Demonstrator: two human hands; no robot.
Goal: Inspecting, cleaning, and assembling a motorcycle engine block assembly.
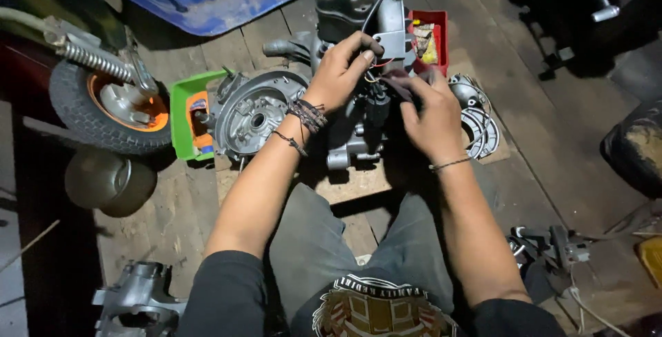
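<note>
Left hand (343,68) pinches wires (376,68) atop the engine (276,106); right hand (429,113), fingers curled, grips a dark part (396,83). Red tray (431,37) just beyond.

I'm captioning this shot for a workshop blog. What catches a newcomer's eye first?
Both hands, left hand and right hand, work at wires on a grey engine at centre. Left of it sit a round metal cover, a green tray and a small wheel with an orange rim.
</note>
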